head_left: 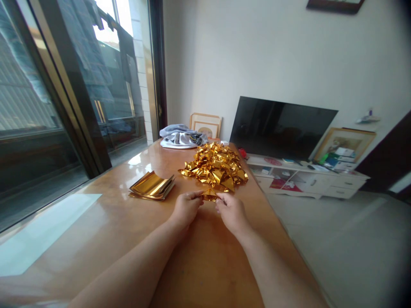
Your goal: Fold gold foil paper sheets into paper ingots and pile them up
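Between my two hands is a folded piece of gold foil paper [209,195], pinched at its left and right ends just above the table. My left hand [186,208] grips the left end between thumb and fingers. The right end is in the closed fingers of my right hand [233,213]. Right behind it rises a heap of folded gold foil pieces [215,164], shiny and pointed. To the left of my left hand lies a stack of flat gold foil sheets [151,186], its edges curling up.
The glossy wooden table [205,265] carries folded grey-blue cloth [180,137] at its far end and a pale sheet [48,233] at the left. Sliding glass doors [73,85] run along the left. Right of the table stand a television [282,128] and a low white cabinet [321,183].
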{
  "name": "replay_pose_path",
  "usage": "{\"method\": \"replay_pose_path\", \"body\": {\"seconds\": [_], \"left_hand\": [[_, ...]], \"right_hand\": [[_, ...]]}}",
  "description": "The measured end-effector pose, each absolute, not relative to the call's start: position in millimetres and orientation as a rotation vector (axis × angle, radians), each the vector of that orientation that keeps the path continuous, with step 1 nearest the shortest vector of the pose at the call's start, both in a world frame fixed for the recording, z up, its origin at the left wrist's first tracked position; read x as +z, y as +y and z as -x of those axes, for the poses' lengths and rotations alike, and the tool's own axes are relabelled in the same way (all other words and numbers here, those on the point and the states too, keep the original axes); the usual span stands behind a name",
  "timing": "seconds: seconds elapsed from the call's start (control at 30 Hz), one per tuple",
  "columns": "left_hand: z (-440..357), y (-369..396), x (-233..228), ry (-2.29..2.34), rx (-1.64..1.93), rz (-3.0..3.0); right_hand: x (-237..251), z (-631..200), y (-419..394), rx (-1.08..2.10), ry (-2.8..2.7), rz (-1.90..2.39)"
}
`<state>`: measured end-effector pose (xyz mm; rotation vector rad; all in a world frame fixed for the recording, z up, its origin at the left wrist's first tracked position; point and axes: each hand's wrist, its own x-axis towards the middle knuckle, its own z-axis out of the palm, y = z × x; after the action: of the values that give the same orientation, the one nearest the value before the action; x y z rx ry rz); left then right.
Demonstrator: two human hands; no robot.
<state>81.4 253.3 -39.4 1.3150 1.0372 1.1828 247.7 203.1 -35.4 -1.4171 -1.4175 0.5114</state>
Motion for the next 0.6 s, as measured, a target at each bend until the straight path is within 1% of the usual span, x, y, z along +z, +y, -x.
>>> {"method": "replay_pose_path", "body": {"seconds": [0.17, 0.6], "left_hand": [[-80.9, 254.7, -39.7, 1.01, 1.176, -1.325], [-78.7, 258.3, -45.1, 1.06, 1.124, -1.462]], "right_hand": [[-34.9, -250.6, 202.5, 0.48, -1.377, 1.479], [-25.7, -246.4, 195.6, 0.379, -1.492, 1.53]]}}
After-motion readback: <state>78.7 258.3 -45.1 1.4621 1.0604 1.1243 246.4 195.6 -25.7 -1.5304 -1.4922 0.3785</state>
